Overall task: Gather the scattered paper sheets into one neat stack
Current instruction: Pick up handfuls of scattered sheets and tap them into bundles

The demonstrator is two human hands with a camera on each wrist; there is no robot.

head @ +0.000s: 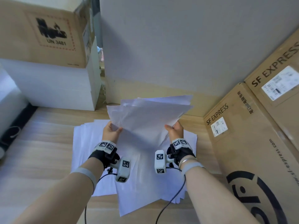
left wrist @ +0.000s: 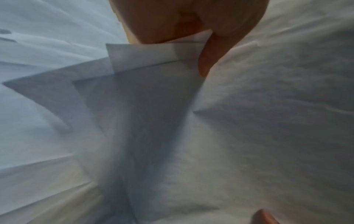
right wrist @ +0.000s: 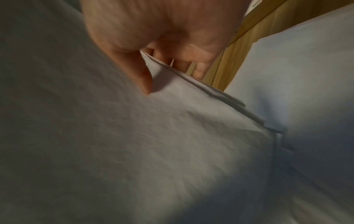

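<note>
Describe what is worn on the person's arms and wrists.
Both forearms are bare, with no sleeves. Each wrist carries a black strap topped by white blocks printed with black square codes, plus a white camera pod bearing the same codes. A grey band circles each forearm, and a black cable trails from each rig. The right wrist also has thin silver bangles.

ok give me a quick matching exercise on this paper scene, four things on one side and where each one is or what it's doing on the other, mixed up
Things:
1. left hand
2. right hand
3. sheets on the table
4. UN 3481 box

Places or states:
A. lie fanned out flat, not yet squared
B. sits on the white block at far left
C. grips the lifted bundle at the edge nearer the SF Express boxes
D. grips the lifted bundle at the opposite edge

Pairs: 1-D, 2-C, 3-A, 4-B
</note>
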